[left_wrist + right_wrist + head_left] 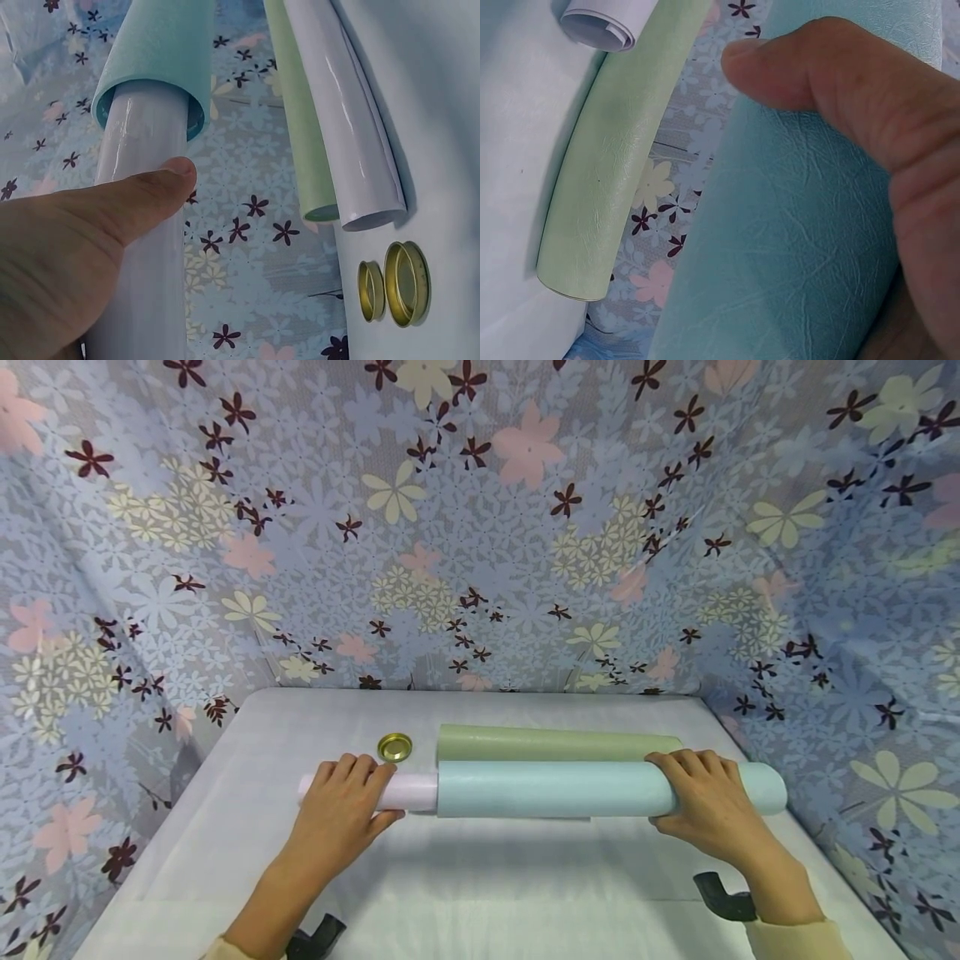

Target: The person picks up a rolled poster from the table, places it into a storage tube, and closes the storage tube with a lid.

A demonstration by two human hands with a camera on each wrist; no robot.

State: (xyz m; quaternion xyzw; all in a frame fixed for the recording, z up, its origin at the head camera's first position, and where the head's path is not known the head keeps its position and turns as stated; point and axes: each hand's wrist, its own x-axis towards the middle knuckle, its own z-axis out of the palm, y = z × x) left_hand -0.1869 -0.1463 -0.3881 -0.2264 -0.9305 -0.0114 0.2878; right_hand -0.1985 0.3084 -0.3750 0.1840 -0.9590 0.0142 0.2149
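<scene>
My left hand [339, 814] grips a glossy white roll [412, 792] from above, thumb along its near side. The right end of that roll sits inside a wider light-blue roll [547, 789] with a creased, leathery surface. In the left wrist view, the white roll [146, 142] enters the blue roll's open mouth [150, 84]. My right hand [705, 810] holds the blue roll near its right end, thumb in front and fingers over the top. Both rolls are held level above the table, in line with each other.
A light-green roll [555, 743] lies on the white-covered table [487, 902] behind, beside a second white roll [352, 120]. Two gold-coloured lids [407, 285] lie near their left ends. A flowered cloth [480, 527] hangs at the back and sides.
</scene>
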